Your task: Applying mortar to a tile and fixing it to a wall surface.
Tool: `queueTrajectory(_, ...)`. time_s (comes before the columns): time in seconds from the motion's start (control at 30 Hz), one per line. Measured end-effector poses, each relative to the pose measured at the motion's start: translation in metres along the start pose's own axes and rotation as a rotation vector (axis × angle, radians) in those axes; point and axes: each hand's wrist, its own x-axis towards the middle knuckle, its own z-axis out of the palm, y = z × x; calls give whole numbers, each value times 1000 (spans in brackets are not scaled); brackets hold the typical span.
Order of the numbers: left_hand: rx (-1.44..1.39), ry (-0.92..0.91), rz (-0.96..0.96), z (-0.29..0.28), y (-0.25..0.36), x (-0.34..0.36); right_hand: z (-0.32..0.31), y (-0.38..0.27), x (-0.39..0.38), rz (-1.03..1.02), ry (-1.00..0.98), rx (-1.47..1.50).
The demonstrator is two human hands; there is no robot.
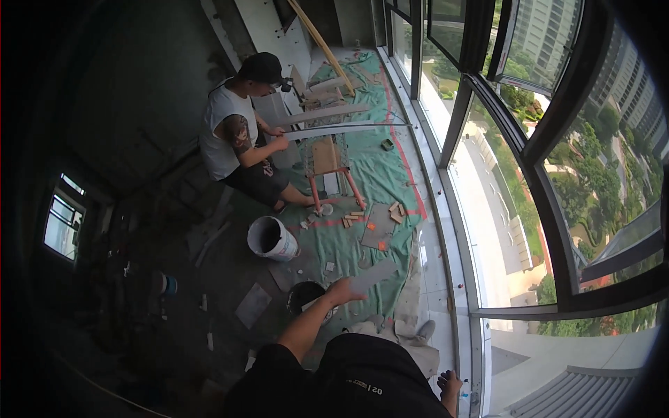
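My left hand point(341, 292) grips a flat grey piece point(375, 276) at its near end, just above and to the right of a black bucket point(296, 301). The bucket is partly behind my arm. My right hand point(449, 384) hangs low at the right by the window ledge point(449, 299), its fingers loosely bent and apart, with nothing visible in it. A white bucket point(274, 247) stands a little beyond the black one.
A co-worker point(226, 146) in a cap holds a long pale strip point(327, 132) across a red-legged platform point(325, 160). Green sheeting point(394, 174) with small offcuts point(394, 212) covers the floor beside tall windows point(467, 209). Wooden lengths point(320, 45) lean behind.
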Motion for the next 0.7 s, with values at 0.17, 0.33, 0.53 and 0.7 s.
queueTrajectory(0.17, 49, 549, -179, 87, -30, -81, -24, -157, 144, 91, -267, -260)
queueTrajectory(0.33, -425, 692, -648, 256, -40, -203, -7, -298, 260, -177, -270, -437)
queueTrajectory(0.53, -1177, 556, -1230, 398, -46, -273, 127, -378, 230, -149, -404, -537)
queueTrajectory(0.7, -987, 891, -1366, 504, -36, -267, 254, -358, 194, -118, -598, -1167)
